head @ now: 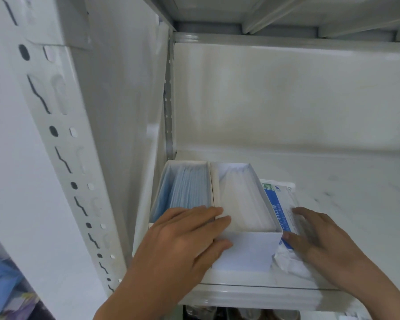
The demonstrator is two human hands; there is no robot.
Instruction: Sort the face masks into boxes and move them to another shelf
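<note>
Left hand [183, 236] lying flat, fingers straight, across both open boxes [247, 245]; right hand [314, 239] pressing mask packet [284, 204] beside them, fingers relaxed.

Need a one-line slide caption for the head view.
Left hand rests on two open mask boxes; right hand touches a packet.

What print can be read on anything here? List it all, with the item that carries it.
Plastic mask packet, blue band: white characters ending in what looks like "口罩"; the rest is blurred.
Same packet: a line of small Latin letters beneath, too blurred to read.
Box of blue masks and box of white masks: no print visible.
</note>
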